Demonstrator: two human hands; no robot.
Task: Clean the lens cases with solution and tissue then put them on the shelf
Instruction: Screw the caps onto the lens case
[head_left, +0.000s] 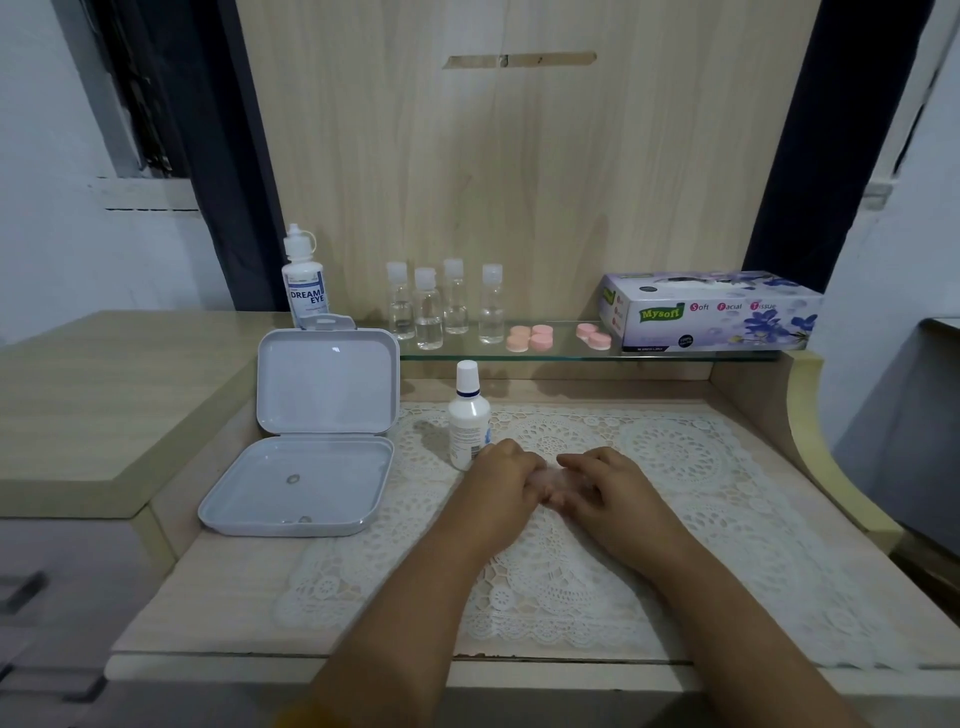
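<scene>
Both hands, left (506, 475) and right (597, 480), pinch a pale case (553, 480) between them low over the worktop (218, 587), likely to wipe it. Solution bottle (467, 415) stands just beside; cleaned-looking pink cases (530, 338) sit on the shelf (571, 356) near the tissue box (711, 312).

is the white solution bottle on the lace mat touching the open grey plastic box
Apart. The head view shows bare lace mat between the white solution bottle and the open grey plastic box.
</scene>
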